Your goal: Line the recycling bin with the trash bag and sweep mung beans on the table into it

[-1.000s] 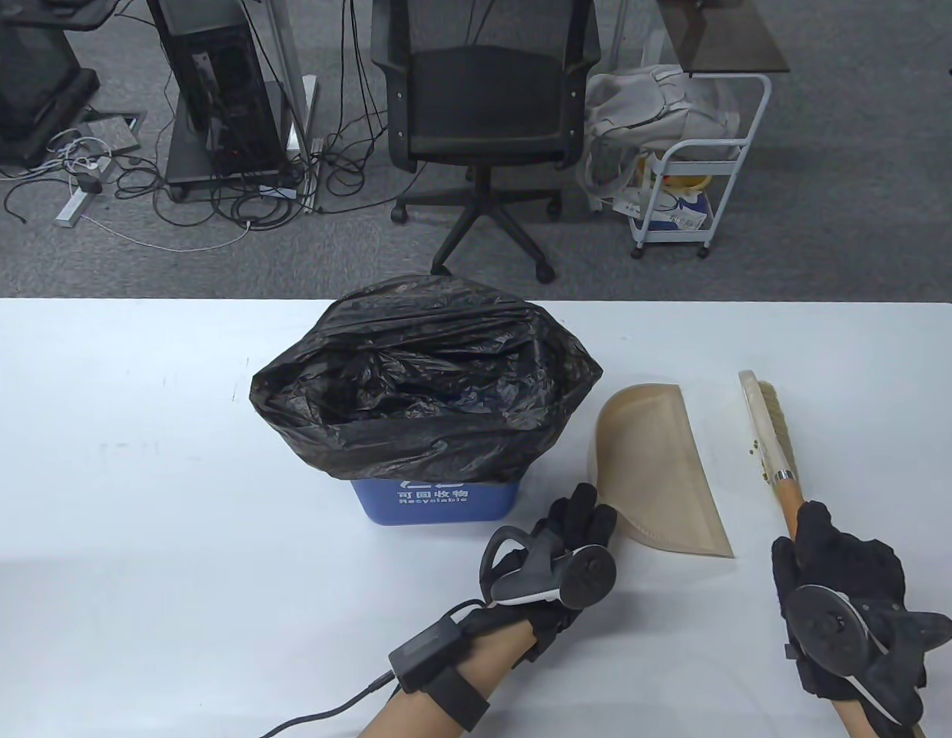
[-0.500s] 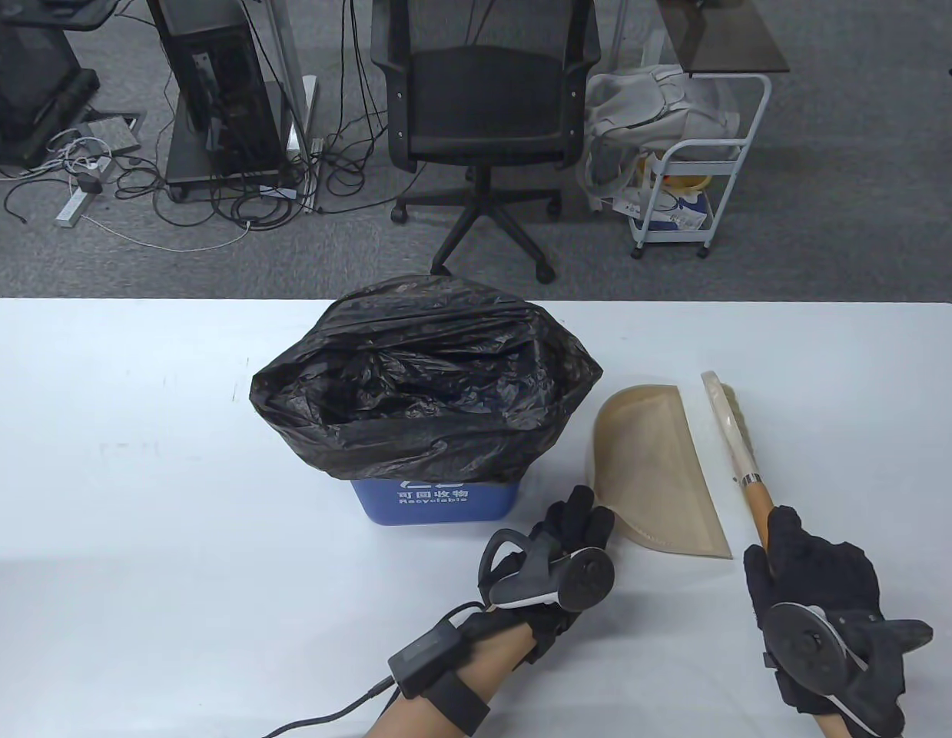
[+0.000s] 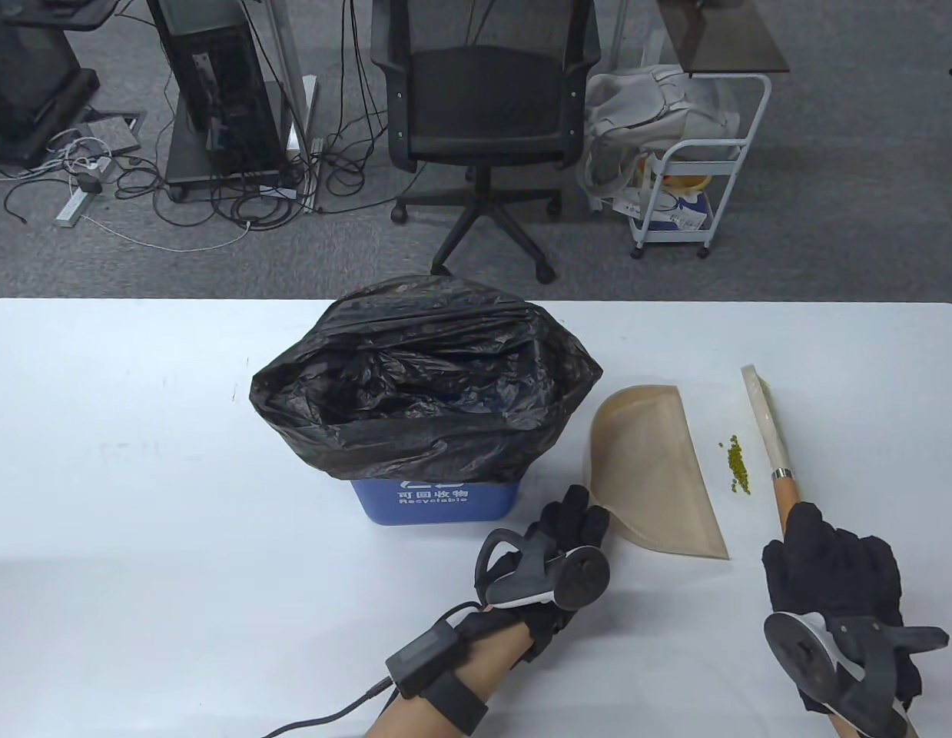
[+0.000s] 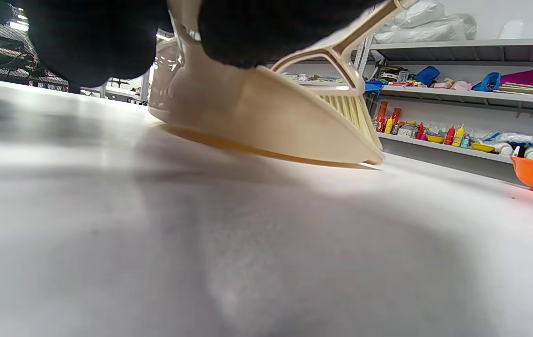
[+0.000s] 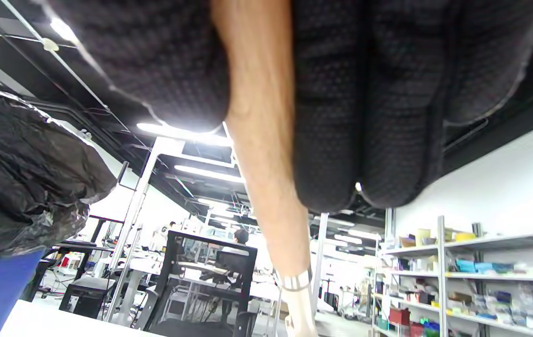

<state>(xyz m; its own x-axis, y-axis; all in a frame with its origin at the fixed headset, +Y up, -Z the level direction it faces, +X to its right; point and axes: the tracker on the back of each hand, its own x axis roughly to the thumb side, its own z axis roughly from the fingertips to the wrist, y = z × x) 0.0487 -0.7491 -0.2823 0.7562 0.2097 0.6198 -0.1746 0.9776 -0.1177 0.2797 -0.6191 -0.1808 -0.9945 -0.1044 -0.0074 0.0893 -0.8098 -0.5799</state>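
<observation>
— Since a moment ago the brush (image 3: pixel 769 430) has swung back right, baring mung beans (image 3: pixel 738 463) beside the dustpan (image 3: pixel 654 478) lip.

— Hands?

— Right hand (image 3: pixel 833 573) wraps the brush handle; left hand (image 3: pixel 569 538) grips the dustpan's heel.

— Bin?

— Recycling bin (image 3: pixel 433 501), trash bag (image 3: pixel 426 377) draped over its rim, stands just left of the dustpan, mid-table (image 3: pixel 137 500); bare tabletop lies right of the brush.

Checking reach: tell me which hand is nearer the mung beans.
Right. The right hand, gripping the brush, sits just below-right of the beans; the left hand holds the dustpan farther left.
</observation>
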